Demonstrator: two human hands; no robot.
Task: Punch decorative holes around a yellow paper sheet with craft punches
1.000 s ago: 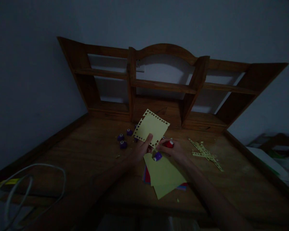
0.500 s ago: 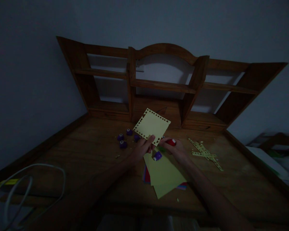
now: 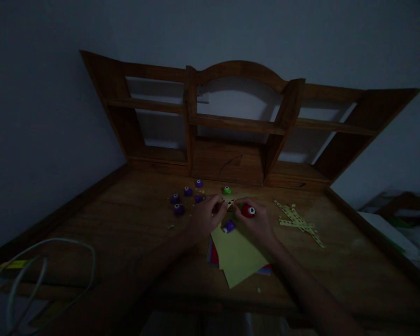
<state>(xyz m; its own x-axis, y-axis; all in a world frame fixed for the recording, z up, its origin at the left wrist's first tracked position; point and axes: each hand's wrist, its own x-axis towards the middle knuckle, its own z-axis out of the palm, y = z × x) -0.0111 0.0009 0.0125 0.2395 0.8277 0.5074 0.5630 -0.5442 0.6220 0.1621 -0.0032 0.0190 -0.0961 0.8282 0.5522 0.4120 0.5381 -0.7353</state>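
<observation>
Between my two hands is a yellow paper card (image 3: pixel 230 201) with punched holes, now tilted so that only a narrow part shows. My left hand (image 3: pixel 203 217) is closed on its left side. My right hand (image 3: pixel 259 225) is wrapped round a red paper punch (image 3: pixel 248 211), its fingertips at the card's right edge. Below the hands, a purple paper punch (image 3: pixel 229 227) lies on a stack of yellow sheets (image 3: pixel 243 256). Just beyond the card stands a green punch (image 3: pixel 227 190).
Several purple punches (image 3: pixel 178 209) stand left of my hands. Perforated yellow strips (image 3: pixel 297 220) lie crossed at the right, with paper scraps (image 3: pixel 171 227) scattered about. A wooden shelf unit (image 3: pixel 231 161) borders the desk's back. A white cable (image 3: pixel 66 240) loops at the lower left.
The card has tipped from facing me to nearly edge-on and dropped lower. My hands have come closer together, and the red punch has turned. The green punch behind is uncovered.
</observation>
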